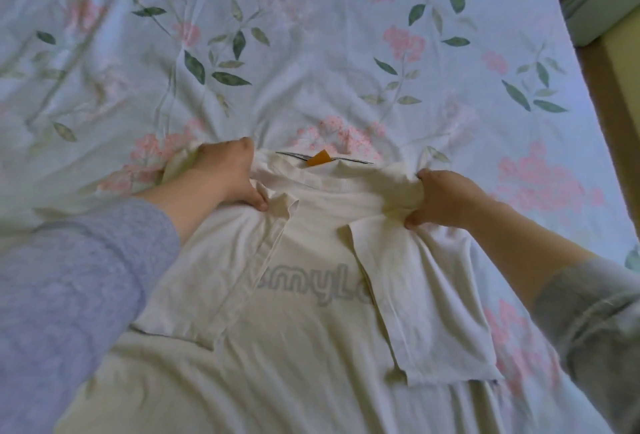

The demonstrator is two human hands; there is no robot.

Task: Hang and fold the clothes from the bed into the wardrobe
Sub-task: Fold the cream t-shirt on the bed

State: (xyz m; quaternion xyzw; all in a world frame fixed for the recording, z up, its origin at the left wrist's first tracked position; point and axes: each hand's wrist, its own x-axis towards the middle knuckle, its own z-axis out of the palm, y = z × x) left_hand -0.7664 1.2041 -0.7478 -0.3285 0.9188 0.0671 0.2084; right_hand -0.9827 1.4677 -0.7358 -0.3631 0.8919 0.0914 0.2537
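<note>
Folded-in sleeves are covering part of the print on the shirt (it is running off view below). The left hand and right hand are pinching its bunched shoulders as it is lying on a floral sheet.

We see the shirt lying on the bed, our left hand and right hand at its shoulders.

Arms: long knit sleeves.
I read a lilac-blue left sleeve left of the white shirt, a grey-green right sleeve right of it.
</note>
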